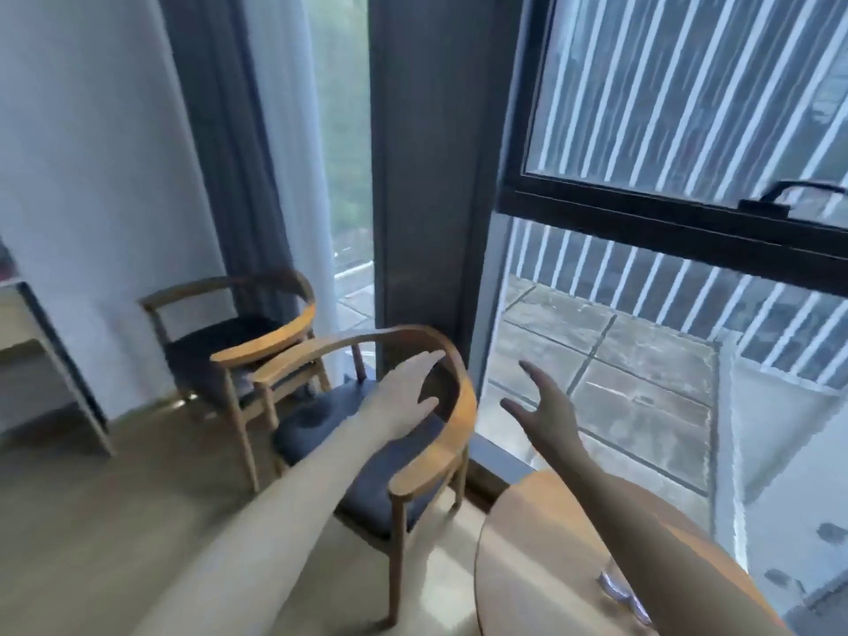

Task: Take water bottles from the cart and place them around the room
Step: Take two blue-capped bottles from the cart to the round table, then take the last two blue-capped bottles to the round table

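Fingers of both hands spread wide, holding nothing, left hand over near chair, right hand toward window | Step, by my judgement: between placements, reaching ahead; next move needs another bottle from a cart not in view | Bottle: something clear, perhaps a bottle, lies on round tabletop under right forearm, well behind the fingers.
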